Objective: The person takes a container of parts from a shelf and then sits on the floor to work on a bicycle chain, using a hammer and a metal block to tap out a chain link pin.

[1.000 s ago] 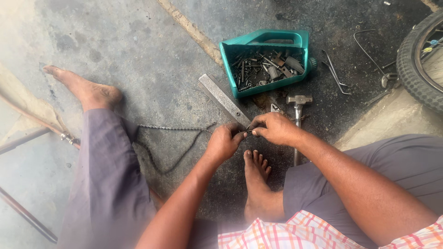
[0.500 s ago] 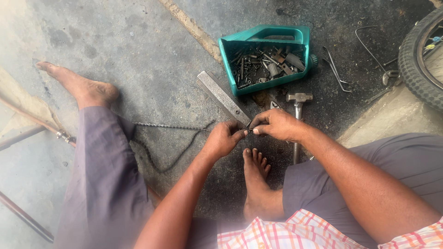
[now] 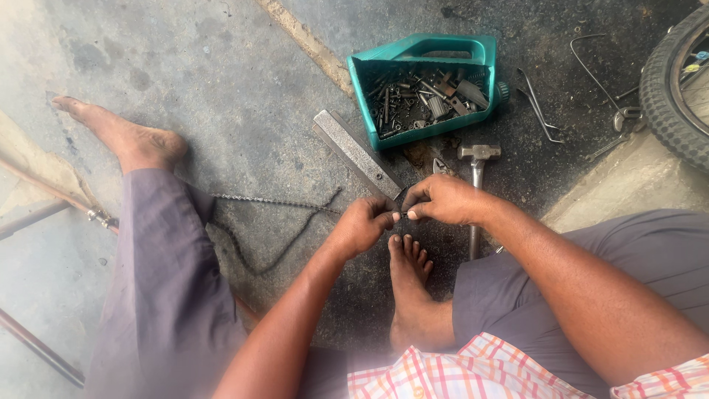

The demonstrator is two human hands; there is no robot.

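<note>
Sitting on a concrete floor, I hold both hands together over my right foot (image 3: 410, 295). My left hand (image 3: 363, 225) and my right hand (image 3: 443, 199) pinch the end of a dark bicycle chain (image 3: 273, 201) between their fingertips, which almost touch. From my left hand the chain trails left across the floor, then loops back beside my left leg (image 3: 159, 281). Under my hands lies a flat metal bar (image 3: 357, 154). A hammer (image 3: 476, 174) lies head up just behind my right hand.
A teal cut-open plastic can (image 3: 422, 89) holds several bolts and metal parts beyond the hands. Bent wire pieces (image 3: 539, 107) lie to its right. A bicycle tyre (image 3: 676, 96) stands at the right edge. Thin metal rods (image 3: 37, 192) cross the floor at far left.
The hands stay joined on the chain end and only shift slightly. The view has drifted a little.
</note>
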